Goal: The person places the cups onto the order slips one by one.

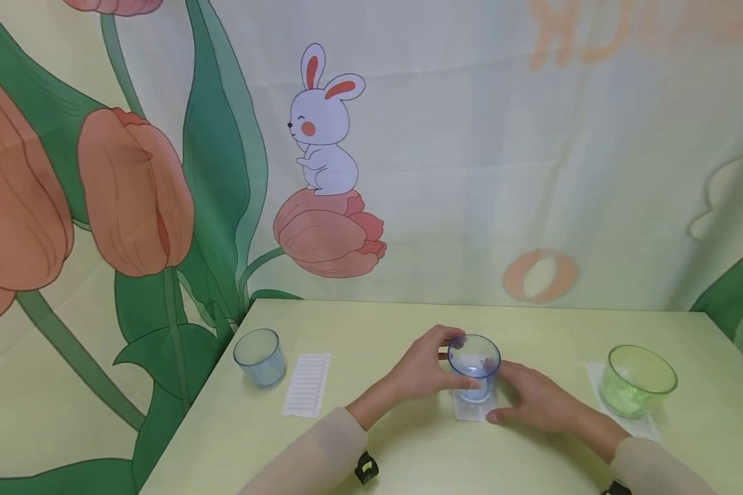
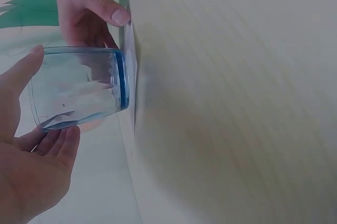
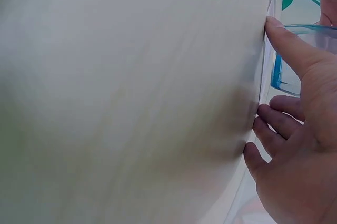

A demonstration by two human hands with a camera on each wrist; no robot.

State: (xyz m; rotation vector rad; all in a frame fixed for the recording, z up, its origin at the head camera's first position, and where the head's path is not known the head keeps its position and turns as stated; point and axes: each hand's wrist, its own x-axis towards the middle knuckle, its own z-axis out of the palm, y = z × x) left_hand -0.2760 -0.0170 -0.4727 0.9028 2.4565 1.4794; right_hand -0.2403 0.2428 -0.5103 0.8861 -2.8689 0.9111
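My left hand [image 1: 422, 366] holds a clear blue glass [image 1: 475, 363] near its rim, thumb on the near side and fingers on the far side. The glass stands upright over a white paper slip [image 1: 470, 414]. Whether its base touches the slip fully, I cannot tell; in the left wrist view the glass [image 2: 79, 88] appears very close to it. My right hand [image 1: 539, 400] is just right of the glass, its fingers spread. In the right wrist view, the thumb of this hand [image 3: 310, 113] touches the slip's edge and the fingertips rest at the table surface.
On the left stands a second blue glass [image 1: 261, 361], beside a lined paper slip [image 1: 306, 385]. A green glass [image 1: 638, 381] is on the right, partly over another slip [image 1: 647, 429]. Behind the pale table [image 1: 408, 460] hangs a printed curtain [image 1: 439, 172].
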